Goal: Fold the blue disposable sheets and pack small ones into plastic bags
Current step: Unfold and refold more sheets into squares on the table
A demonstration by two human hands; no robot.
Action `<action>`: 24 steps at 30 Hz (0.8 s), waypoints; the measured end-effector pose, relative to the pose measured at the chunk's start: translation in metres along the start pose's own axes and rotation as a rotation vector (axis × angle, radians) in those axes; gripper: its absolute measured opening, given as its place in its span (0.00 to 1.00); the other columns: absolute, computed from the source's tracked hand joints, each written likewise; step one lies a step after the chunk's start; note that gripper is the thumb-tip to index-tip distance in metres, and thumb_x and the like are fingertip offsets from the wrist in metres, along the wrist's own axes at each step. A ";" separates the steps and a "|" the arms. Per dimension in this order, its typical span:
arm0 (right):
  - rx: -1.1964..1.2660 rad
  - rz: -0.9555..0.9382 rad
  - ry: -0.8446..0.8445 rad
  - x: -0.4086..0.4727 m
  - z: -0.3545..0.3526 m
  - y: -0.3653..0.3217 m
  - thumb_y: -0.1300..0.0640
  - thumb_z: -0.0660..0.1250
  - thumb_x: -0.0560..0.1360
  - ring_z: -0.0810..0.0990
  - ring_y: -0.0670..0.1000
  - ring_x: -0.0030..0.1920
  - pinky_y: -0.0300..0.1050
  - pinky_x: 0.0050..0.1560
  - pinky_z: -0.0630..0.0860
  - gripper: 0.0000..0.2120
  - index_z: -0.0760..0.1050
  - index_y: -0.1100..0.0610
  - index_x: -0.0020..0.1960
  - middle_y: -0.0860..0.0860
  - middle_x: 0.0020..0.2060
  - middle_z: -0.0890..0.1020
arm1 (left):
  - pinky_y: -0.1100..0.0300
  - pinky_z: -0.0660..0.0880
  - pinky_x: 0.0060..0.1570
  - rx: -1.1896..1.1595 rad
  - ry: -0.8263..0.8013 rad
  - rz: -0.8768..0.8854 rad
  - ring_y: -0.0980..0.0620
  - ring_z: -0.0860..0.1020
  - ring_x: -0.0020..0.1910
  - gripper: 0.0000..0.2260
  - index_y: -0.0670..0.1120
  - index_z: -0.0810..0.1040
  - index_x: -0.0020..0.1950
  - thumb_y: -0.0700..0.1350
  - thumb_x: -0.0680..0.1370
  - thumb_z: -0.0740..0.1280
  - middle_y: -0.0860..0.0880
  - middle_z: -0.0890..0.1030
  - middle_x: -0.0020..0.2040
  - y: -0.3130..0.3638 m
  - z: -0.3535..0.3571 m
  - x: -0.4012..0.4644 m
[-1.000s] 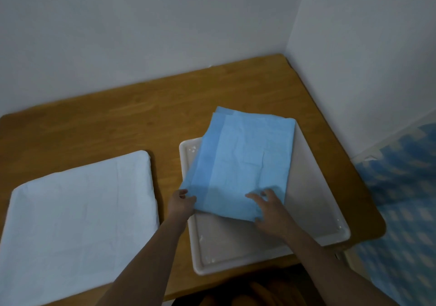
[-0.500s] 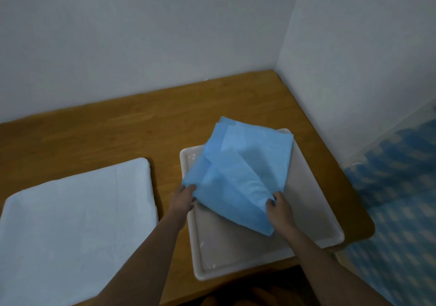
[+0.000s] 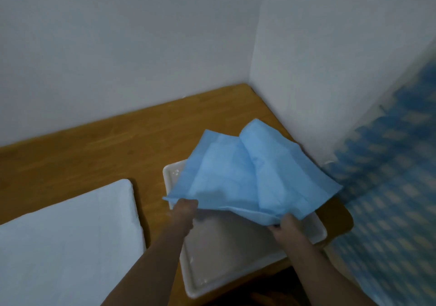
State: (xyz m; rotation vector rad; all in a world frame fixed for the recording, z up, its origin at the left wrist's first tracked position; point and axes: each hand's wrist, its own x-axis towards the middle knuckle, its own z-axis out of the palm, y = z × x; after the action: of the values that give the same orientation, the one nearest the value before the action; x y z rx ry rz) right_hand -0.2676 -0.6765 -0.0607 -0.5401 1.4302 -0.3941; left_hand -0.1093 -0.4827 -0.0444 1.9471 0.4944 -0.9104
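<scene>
Wooden table (image 3: 94, 154) in a white-walled corner carries a white tray (image 3: 226, 253) and a pale folded sheet (image 3: 66, 242). Above the tray, the blue sheet (image 3: 247, 176) hangs lifted and rumpled, its near edge gripped by the left hand (image 3: 184, 213) at one corner and the right hand (image 3: 286, 226) at the other, fingers curled under the fabric.

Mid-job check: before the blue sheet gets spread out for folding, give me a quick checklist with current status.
1. Left hand grips the blue sheet's near left corner: ok.
2. Right hand grips its near edge: ok.
3. Sheet lifted off the white tray: ok at the near edge; far edge cannot tell.
4. Sheet flat: not ok, creased and bunched.
5. White stack on the wooden table, apart from the sheet: ok.
</scene>
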 end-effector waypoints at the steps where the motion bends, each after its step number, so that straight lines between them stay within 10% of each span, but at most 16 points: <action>1: -0.054 -0.013 0.001 0.000 0.000 0.001 0.70 0.53 0.80 0.71 0.66 0.65 0.57 0.57 0.76 0.22 0.63 0.63 0.73 0.62 0.66 0.72 | 0.56 0.73 0.38 -0.057 -0.103 -0.078 0.45 0.73 0.40 0.09 0.44 0.73 0.54 0.46 0.77 0.65 0.44 0.71 0.46 -0.002 0.005 -0.006; 6: -0.060 0.056 -0.132 0.003 -0.004 0.007 0.71 0.50 0.77 0.72 0.64 0.64 0.61 0.57 0.72 0.25 0.64 0.61 0.73 0.61 0.67 0.72 | 0.52 0.72 0.50 -0.155 -0.312 -0.099 0.44 0.75 0.49 0.06 0.45 0.74 0.51 0.46 0.78 0.66 0.46 0.74 0.52 -0.004 0.026 -0.016; 10: -0.253 -0.201 0.070 0.007 -0.017 -0.008 0.72 0.59 0.73 0.72 0.59 0.62 0.55 0.61 0.73 0.38 0.49 0.55 0.78 0.59 0.70 0.68 | 0.54 0.69 0.48 -0.048 -0.233 0.008 0.45 0.76 0.50 0.10 0.44 0.71 0.58 0.44 0.78 0.66 0.45 0.75 0.54 0.003 0.033 -0.012; 14: -0.478 -0.406 -0.050 0.007 -0.019 -0.028 0.72 0.60 0.74 0.77 0.55 0.48 0.45 0.38 0.76 0.29 0.68 0.51 0.70 0.55 0.65 0.72 | 0.56 0.70 0.44 0.001 -0.174 0.064 0.45 0.77 0.47 0.09 0.43 0.72 0.56 0.43 0.77 0.67 0.45 0.76 0.52 0.017 0.030 -0.005; 17: -0.525 -0.578 0.016 0.003 -0.013 -0.026 0.70 0.60 0.77 0.76 0.57 0.53 0.49 0.49 0.76 0.20 0.76 0.55 0.64 0.55 0.63 0.72 | 0.55 0.71 0.42 0.028 -0.137 0.238 0.44 0.78 0.46 0.06 0.41 0.76 0.47 0.43 0.73 0.69 0.41 0.77 0.48 0.041 0.034 -0.003; 21: -0.526 -0.712 0.145 -0.003 -0.011 -0.012 0.64 0.61 0.79 0.75 0.56 0.51 0.47 0.50 0.72 0.16 0.75 0.61 0.66 0.57 0.56 0.74 | 0.52 0.66 0.68 0.268 0.017 0.558 0.42 0.70 0.67 0.24 0.37 0.69 0.70 0.43 0.76 0.68 0.41 0.70 0.68 0.065 0.039 0.003; 24: -0.787 -0.668 0.060 -0.002 -0.017 -0.002 0.64 0.60 0.79 0.76 0.56 0.55 0.46 0.54 0.72 0.16 0.75 0.62 0.66 0.59 0.57 0.78 | 0.55 0.63 0.67 0.271 0.055 0.657 0.44 0.65 0.70 0.26 0.41 0.64 0.74 0.42 0.77 0.66 0.44 0.64 0.72 0.070 0.036 0.009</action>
State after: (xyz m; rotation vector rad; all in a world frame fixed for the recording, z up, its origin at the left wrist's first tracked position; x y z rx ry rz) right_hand -0.2845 -0.6783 -0.0588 -1.6751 1.4077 -0.3569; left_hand -0.0727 -0.5492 -0.0235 2.1755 -0.2555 -0.5117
